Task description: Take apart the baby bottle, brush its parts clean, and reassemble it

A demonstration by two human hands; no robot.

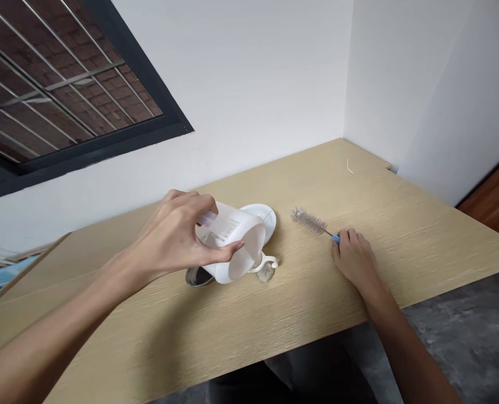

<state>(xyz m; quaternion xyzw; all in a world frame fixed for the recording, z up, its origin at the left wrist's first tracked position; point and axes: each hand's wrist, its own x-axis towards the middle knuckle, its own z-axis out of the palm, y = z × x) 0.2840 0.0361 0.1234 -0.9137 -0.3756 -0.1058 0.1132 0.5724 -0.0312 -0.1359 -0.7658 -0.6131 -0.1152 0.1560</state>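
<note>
My left hand grips a translucent white plastic container, held tilted on its side above the table. Its wide round end faces right and toward me; whether that end is open I cannot tell. In my right hand is a bottle brush, its blue handle wrapped by the fingers and its pale bristles pointing left. Behind the container lies a white round dish or lid. Partly hidden below it are a white hook-shaped piece with a small clear part, and a dark metal-rimmed round dish.
The pale wooden table meets a white wall at the back. A barred window is at upper left. A thin white strand lies near the far right corner. At the left edge is a wood-edged panel with blue.
</note>
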